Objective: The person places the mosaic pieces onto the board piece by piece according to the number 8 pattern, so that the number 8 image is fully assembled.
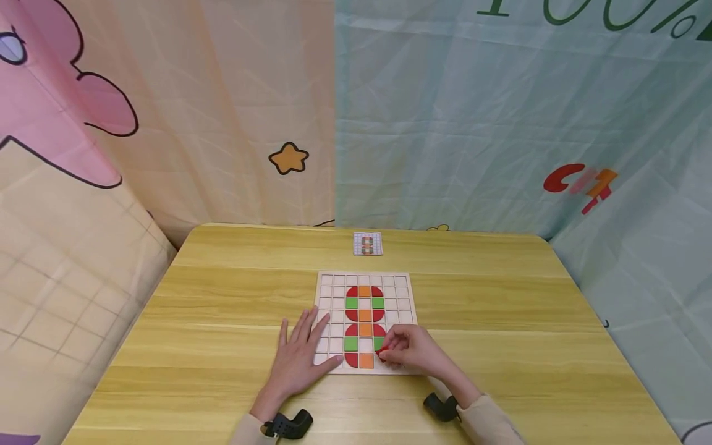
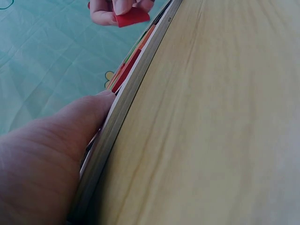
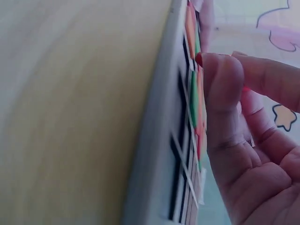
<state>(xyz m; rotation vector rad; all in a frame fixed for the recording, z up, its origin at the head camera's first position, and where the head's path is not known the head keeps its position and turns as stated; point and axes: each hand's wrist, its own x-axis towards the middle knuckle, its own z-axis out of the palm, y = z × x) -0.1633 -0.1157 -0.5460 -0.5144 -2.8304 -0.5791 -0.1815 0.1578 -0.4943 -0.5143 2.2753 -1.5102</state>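
A white grid board lies on the table, its middle columns filled with red, orange and green tiles that form an 8-like figure. My right hand pinches a red tile between thumb and finger, just above the board's lower right part of the figure. In the right wrist view the right hand largely hides that tile. My left hand rests with spread fingers on the board's left edge, its thumb near a red rounded tile at the bottom row. An orange tile lies beside that one.
A small pattern card with a similar figure lies behind the board on the wooden table. Printed curtains hang behind and at both sides. Each wrist carries a black camera mount.
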